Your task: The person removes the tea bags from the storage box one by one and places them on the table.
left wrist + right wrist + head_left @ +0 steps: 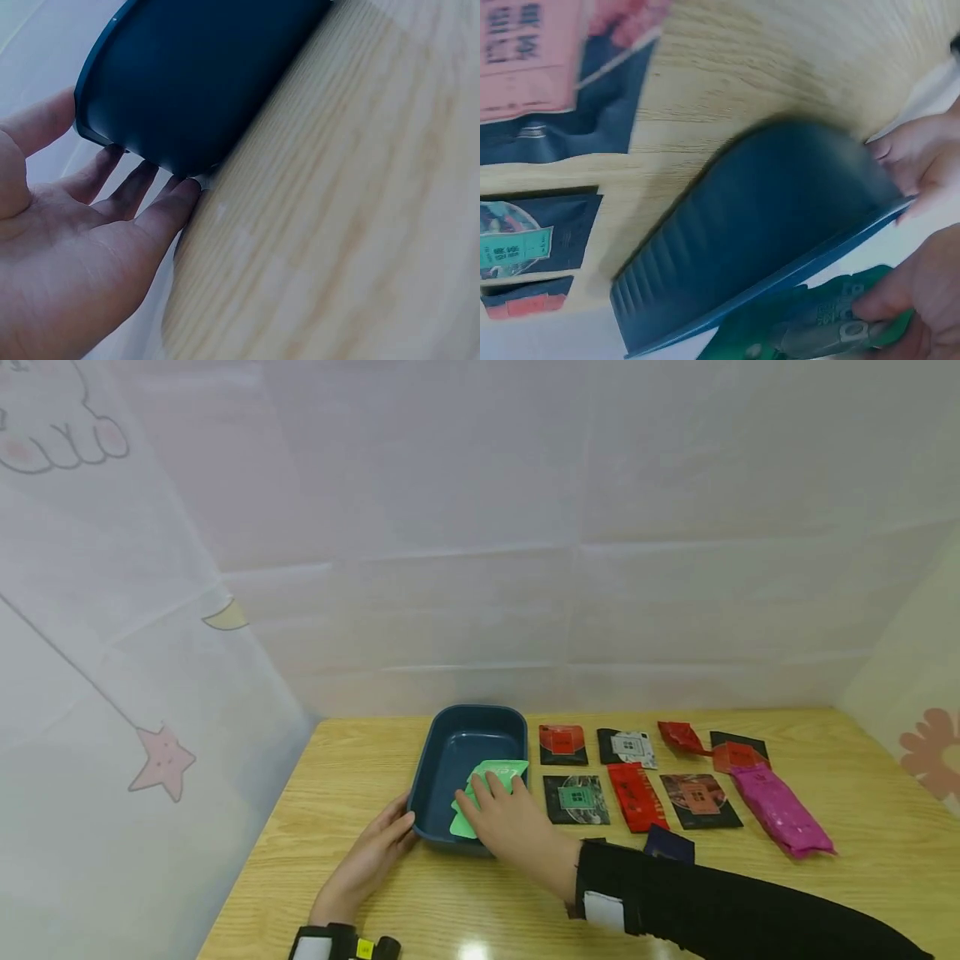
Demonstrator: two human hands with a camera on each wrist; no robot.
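Observation:
A dark blue rectangular bin (429,760) stands on the wooden table. My left hand (375,852) rests at its near left corner. In the left wrist view, the thumb touches the rim and the extended fingertips touch the outer wall. My right hand (517,831) is over the bin's near end, holding a bright green packet (504,768). The right wrist view shows the thumb across the green packet (810,315), with fingers behind it. Most of the packet is under the hand in the head view, and whether it is one or several I cannot tell.
Right of the bin lie several flat dark packets, one with a green label (576,799), and a red packet (637,797). A crumpled red packet (681,737) and a magenta packet (783,810) lie further right. A dark blue packet (670,843) is partly behind the right sleeve.

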